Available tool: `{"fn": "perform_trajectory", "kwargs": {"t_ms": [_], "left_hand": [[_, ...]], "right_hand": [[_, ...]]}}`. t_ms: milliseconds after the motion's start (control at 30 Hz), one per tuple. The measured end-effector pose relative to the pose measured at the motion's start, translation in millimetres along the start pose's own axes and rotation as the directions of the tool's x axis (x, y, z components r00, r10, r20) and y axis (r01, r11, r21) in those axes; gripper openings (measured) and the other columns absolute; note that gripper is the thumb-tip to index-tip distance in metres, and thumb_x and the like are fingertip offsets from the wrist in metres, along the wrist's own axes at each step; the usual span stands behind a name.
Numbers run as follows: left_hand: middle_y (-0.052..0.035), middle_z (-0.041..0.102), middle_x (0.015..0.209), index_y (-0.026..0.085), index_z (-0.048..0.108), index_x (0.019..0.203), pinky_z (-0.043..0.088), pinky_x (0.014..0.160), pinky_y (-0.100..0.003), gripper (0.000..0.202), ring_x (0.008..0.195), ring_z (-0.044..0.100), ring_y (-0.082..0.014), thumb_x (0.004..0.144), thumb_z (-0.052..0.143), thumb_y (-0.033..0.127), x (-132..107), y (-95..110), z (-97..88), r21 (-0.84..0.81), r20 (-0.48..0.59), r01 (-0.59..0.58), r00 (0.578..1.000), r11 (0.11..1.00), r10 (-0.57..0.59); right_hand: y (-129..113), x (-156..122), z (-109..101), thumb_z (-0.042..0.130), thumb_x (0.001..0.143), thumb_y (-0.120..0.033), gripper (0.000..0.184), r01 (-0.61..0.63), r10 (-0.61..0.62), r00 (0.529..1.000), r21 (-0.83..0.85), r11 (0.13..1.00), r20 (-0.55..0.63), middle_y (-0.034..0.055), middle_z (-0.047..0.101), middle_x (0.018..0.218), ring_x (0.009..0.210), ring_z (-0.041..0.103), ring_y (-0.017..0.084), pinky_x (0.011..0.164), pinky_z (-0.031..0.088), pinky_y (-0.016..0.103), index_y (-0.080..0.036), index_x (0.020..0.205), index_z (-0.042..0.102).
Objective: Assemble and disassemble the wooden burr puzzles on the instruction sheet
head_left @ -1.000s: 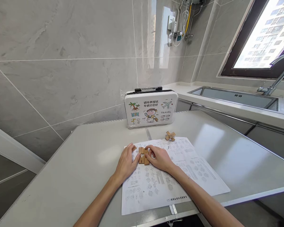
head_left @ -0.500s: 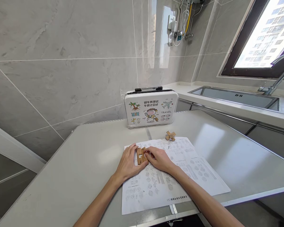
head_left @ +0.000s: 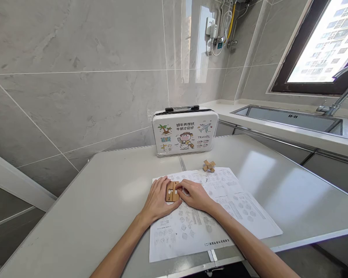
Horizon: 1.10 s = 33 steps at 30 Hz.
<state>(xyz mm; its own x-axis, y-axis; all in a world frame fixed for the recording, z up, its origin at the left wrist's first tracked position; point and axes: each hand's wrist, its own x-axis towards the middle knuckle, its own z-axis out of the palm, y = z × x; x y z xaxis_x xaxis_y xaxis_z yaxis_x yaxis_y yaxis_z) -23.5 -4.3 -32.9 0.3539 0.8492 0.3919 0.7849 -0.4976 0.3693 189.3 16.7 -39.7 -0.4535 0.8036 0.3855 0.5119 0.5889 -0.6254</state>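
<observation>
Two notched wooden puzzle pieces (head_left: 172, 192) lie side by side on a printed instruction sheet (head_left: 191, 227), their notches forming small openings in the middle. Small dark marks show on their top faces; the right one reads like a 2. My left hand (head_left: 157, 197) curves around them, fingertips on the left and upper edge, thumb along the near edge. From the right, my right hand (head_left: 195, 194) has its bent fingers closed on the right piece, partly covering it. An assembled wooden burr puzzle (head_left: 209, 166) sits on the sheet's far edge, apart from both hands.
A white cartoon-printed case (head_left: 185, 133) stands upright at the back of the grey table (head_left: 118, 216), near the tiled wall. To the right are a counter with a sink (head_left: 290, 119) and a faucet (head_left: 340, 94). A seam runs across the table.
The two wooden pieces have shifted slightly left and now lie squarer against each other. The right piece has straightened from its tilt. Both hands stay almost in place.
</observation>
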Motion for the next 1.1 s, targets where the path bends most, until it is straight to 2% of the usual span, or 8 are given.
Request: {"fn": "perform_trajectory", "kwargs": {"t_ms": [133,267,467,667,800,933,1033,1100], "left_hand": [[-0.0158,0.051,0.151,0.023,0.048,0.140,0.037,0.118,-0.058,0.072,0.142,0.046,-0.0372,0.080,0.075,0.054,-1,-2,2.0,0.006,0.004,-0.003,1.000,1.000,0.003],[-0.0150,0.054,0.148,0.024,0.047,0.140,0.039,0.117,-0.058,0.060,0.140,0.049,-0.0359,0.089,0.067,0.048,0,-6,3.8,0.020,-0.026,0.007,1.000,1.000,-0.007],[-0.0149,0.057,0.144,0.023,0.047,0.137,0.040,0.115,-0.056,0.045,0.132,0.055,-0.0329,0.097,0.058,0.040,3,-12,0.7,0.039,-0.060,0.024,0.998,0.999,-0.021],[-0.0107,0.058,0.145,0.026,0.041,0.139,0.030,0.122,-0.060,0.039,0.143,0.047,-0.0308,0.102,0.050,0.032,3,-19,-0.9,0.057,-0.020,0.047,0.999,0.997,-0.046],[-0.0094,0.056,0.146,0.027,0.040,0.139,0.030,0.123,-0.058,0.036,0.145,0.046,-0.0293,0.104,0.046,0.027,3,-19,-2.2,0.047,-0.031,0.034,0.999,0.998,-0.032],[-0.0095,0.059,0.142,0.026,0.046,0.138,0.044,0.114,-0.051,0.037,0.139,0.051,-0.0288,0.101,0.051,0.026,5,-9,-6.8,0.006,-0.043,-0.025,0.999,1.000,0.025],[-0.0090,0.064,0.132,0.026,0.052,0.133,0.050,0.106,-0.048,0.033,0.126,0.060,-0.0276,0.100,0.051,0.022,6,2,-11.4,-0.054,-0.045,-0.110,0.993,0.992,0.108],[-0.0089,0.067,0.123,0.025,0.054,0.128,0.054,0.094,-0.042,0.029,0.110,0.066,-0.0251,0.100,0.047,0.019,5,8,-13.7,-0.081,-0.024,-0.133,0.991,0.988,0.132]], "right_hand": [[-4,-1,-3,0.053,0.097,-0.024,0.019,0.013,-0.015,0.998,0.040,0.999,0.060,0.0014,0.071,0.094,0.074,0.060,0.017,0.073,0.043,0.028,-0.027,0.108,0.068],[-7,-1,-5,0.054,0.095,-0.021,0.023,0.032,-0.039,0.995,0.080,0.996,0.097,-0.0003,0.073,0.096,0.073,0.060,0.017,0.075,0.044,0.029,-0.029,0.111,0.068],[-7,-2,-4,0.052,0.094,-0.018,0.027,0.024,-0.028,0.997,0.057,0.998,0.074,-0.0005,0.072,0.092,0.071,0.059,0.016,0.072,0.044,0.028,-0.028,0.114,0.066],[0,-2,0,0.050,0.096,-0.020,0.022,0.015,-0.016,0.999,0.021,1.000,0.038,-0.0008,0.066,0.081,0.064,0.055,0.015,0.065,0.041,0.028,-0.025,0.110,0.066],[1,-3,1,0.051,0.095,-0.017,0.022,0.031,-0.032,0.999,0.024,0.999,0.029,-0.0001,0.068,0.090,0.066,0.056,0.015,0.067,0.042,0.028,-0.025,0.109,0.065],[2,-2,1,0.051,0.096,-0.016,0.021,0.039,-0.040,0.999,0.026,0.999,0.023,0.0001,0.069,0.092,0.067,0.057,0.015,0.068,0.043,0.028,-0.026,0.108,0.065],[4,-2,3,0.051,0.096,-0.015,0.021,0.052,-0.053,0.999,0.029,0.998,0.014,0.0008,0.070,0.095,0.070,0.059,0.015,0.069,0.044,0.028,-0.026,0.107,0.066],[6,-1,4,0.051,0.096,-0.014,0.022,0.060,-0.060,0.998,0.031,0.998,0.005,0.0016,0.070,0.097,0.074,0.061,0.016,0.071,0.045,0.028,-0.025,0.106,0.067]]}}
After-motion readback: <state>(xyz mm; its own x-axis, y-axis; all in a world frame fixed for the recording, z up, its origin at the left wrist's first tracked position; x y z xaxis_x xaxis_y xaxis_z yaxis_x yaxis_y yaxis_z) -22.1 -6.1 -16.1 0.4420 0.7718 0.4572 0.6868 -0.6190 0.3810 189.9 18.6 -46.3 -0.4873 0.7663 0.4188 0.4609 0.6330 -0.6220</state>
